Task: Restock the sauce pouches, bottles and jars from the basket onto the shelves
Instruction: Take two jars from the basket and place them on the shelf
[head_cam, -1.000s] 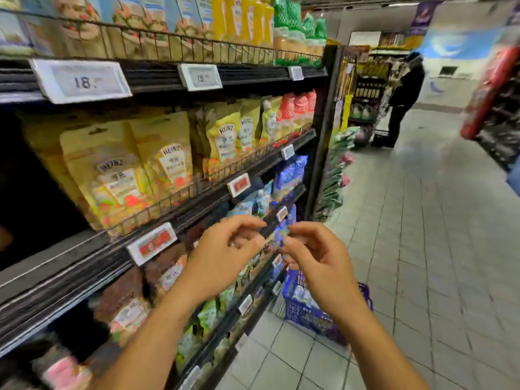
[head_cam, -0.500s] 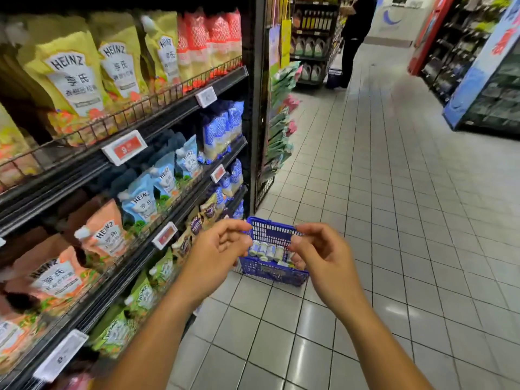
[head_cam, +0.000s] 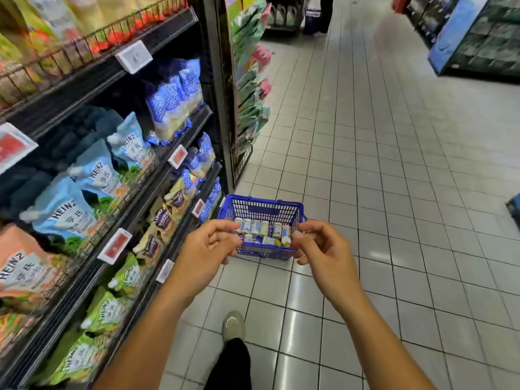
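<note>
Your left hand [head_cam: 206,249] and right hand [head_cam: 323,253] hover, fingers loosely curled and empty, over the basket [head_cam: 260,205] of bottles [head_cam: 263,228] beside the shelves [head_cam: 70,90].

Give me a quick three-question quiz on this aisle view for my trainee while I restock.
1. On which side of the person do the shelves stand?
2. True or false: the blue basket rests on a shelf.
3. What lies in the basket? A pouches, B small bottles, C nothing.
Key: 1 left; 2 false, it stands on the floor; 3 B.
</note>
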Available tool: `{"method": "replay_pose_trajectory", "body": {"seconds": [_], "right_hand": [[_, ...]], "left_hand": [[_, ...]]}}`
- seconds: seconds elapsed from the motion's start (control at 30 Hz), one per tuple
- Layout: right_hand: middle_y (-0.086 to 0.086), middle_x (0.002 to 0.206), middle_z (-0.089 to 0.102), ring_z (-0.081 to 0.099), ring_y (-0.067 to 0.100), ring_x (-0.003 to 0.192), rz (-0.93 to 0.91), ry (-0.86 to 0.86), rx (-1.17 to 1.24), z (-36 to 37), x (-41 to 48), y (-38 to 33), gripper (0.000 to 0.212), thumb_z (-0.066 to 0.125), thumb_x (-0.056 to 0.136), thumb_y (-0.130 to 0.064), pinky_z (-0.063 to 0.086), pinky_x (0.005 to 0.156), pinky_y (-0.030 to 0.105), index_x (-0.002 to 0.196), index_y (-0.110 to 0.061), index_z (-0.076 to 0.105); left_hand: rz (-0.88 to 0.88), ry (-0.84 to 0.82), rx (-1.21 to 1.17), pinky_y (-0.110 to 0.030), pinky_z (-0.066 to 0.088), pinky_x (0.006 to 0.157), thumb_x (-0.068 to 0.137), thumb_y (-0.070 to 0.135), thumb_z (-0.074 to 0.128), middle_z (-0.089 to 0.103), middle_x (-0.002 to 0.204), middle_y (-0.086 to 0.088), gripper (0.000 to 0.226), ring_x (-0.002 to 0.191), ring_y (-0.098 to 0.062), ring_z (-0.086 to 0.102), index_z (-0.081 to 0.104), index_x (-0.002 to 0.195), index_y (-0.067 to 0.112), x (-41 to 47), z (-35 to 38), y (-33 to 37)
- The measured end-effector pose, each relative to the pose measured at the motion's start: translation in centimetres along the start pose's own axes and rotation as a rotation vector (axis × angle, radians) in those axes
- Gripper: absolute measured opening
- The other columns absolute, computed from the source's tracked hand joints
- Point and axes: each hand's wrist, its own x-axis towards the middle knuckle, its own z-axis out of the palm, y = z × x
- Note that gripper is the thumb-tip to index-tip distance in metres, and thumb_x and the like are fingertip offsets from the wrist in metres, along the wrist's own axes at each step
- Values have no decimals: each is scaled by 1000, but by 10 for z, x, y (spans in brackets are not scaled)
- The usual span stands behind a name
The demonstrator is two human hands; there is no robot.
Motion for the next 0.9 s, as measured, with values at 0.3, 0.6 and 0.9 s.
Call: {"method": "replay_pose_trajectory", "body": {"seconds": [0.3,0.6,0.9], "right_hand": [[-2,74,72,65,1,62,69,78,-45,15,97,14,7,62,96,-6,49,54,14,99,-11,64],[-4,70,71,65,0,62,116,129,-64,29,175,25,12,61,96,-7,50,55,13,94,-18,64],[-8,73,72,65,2,62,198,148,-94,16,247,50,11,60,97,-9,50,56,14,96,-19,64]], "left_hand": [[-90,-49,21,-19,53,60,93,7,62,74,88,-11,18,74,-14,66,68,104,20,120,-13,-7],[-142,-72,42,-26,55,67,93,10,63,75,89,-5,15,74,-11,67,67,106,18,223,-22,-5],[-217,-87,78,-27,55,69,93,13,62,76,87,0,16,75,-9,68,68,103,23,298,-2,-24]]}}
